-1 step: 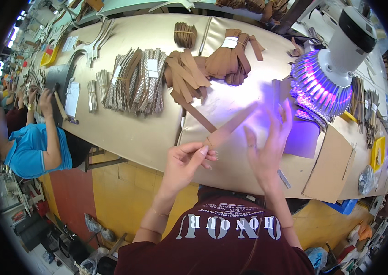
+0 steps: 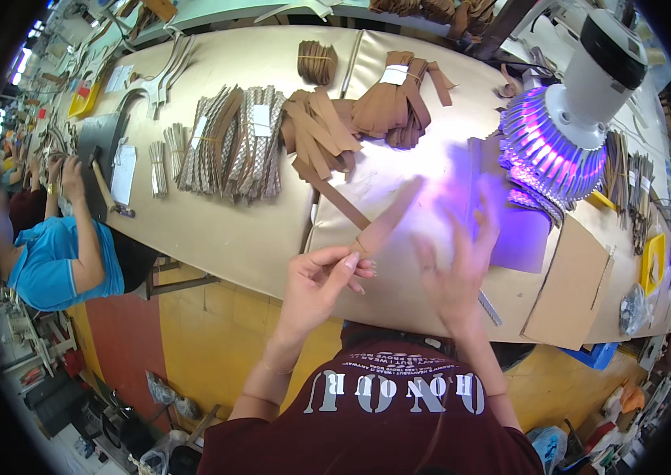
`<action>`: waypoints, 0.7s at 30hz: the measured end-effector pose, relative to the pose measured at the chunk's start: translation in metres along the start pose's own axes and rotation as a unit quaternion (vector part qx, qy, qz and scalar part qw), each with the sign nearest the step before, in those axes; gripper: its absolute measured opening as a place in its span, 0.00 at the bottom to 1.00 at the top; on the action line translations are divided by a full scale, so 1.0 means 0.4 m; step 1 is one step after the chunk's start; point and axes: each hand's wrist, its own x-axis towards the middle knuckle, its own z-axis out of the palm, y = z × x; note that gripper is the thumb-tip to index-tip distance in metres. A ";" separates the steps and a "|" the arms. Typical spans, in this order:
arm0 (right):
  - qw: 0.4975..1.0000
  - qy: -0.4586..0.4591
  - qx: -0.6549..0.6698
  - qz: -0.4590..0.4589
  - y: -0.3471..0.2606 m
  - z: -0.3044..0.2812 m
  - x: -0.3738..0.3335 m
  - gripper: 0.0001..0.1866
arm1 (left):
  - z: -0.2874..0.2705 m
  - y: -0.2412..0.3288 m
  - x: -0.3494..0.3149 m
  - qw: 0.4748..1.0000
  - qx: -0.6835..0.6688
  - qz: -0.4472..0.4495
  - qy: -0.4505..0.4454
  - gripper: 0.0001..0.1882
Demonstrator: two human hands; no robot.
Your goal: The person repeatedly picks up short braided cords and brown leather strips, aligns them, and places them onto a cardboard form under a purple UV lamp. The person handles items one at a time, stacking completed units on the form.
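My left hand [image 2: 321,283] pinches the near end of a flat brown strip [image 2: 391,215], which slants up to the right over the table. To the right of it, my right hand [image 2: 462,265] is raised with its fingers apart. Motion blurs these fingers, and I see nothing held in them. Another brown strip [image 2: 335,196] runs from the loose pile of brown strips [image 2: 320,131] down to behind the held one. Beyond my right hand, a lamp with a ribbed, purple-lit head [image 2: 545,150] stands over braided strips and a brown sheet [image 2: 524,241].
Bundles of braided strips [image 2: 260,162] lie left of the pile. Banded brown strips [image 2: 391,103] lie at the back. Right of me are a cardboard sheet [image 2: 569,285] and a yellow tray [image 2: 653,265]. A co-worker in a blue shirt [image 2: 62,257] sits at the left near a hammer [image 2: 106,182].
The far end of the held strip has swung a little to the left. My right hand's fingers have shifted and are more blurred. My left hand stays almost in place.
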 end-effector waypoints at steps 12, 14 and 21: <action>0.989 -0.063 0.080 -0.107 -0.005 -0.012 -0.041 0.12 | 0.086 0.032 0.020 0.945 0.265 0.193 0.006 0.06; 0.989 -0.069 0.078 -0.101 -0.005 -0.018 -0.040 0.10 | 0.091 0.034 0.023 0.943 0.272 0.194 0.006 0.05; 0.965 -0.137 0.222 0.025 0.024 -0.038 -0.042 0.08 | 0.061 0.020 0.016 0.926 0.327 0.187 -0.037 0.05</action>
